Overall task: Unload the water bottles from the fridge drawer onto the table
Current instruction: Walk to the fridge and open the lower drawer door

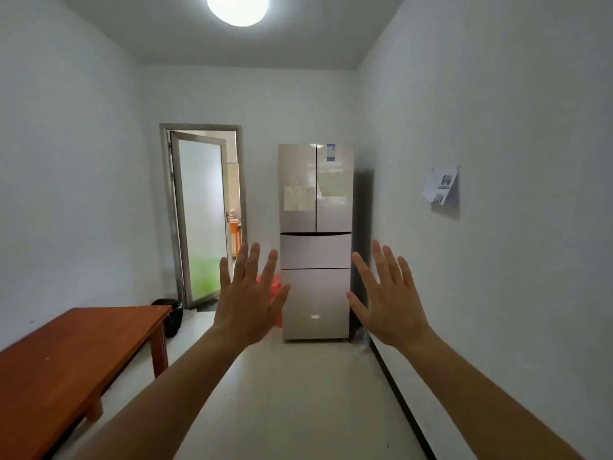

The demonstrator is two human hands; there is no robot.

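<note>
A tall pale fridge (315, 194) stands against the far wall, with two upper doors and two drawers (315, 251) below, all closed. No water bottles show. A brown wooden table (76, 353) runs along the left wall, its top bare. My left hand (247, 300) and my right hand (389, 300) are raised in front of me with fingers spread and straight, backs toward the camera, holding nothing. Both hands are well short of the fridge.
A glass door (199, 214) at the far left stands ajar. A red stool (275, 293) sits left of the fridge, partly behind my left hand. A black bin (172, 315) stands past the table's end. Papers (441, 189) hang on the right wall. Pale floor (298, 393) stretches ahead.
</note>
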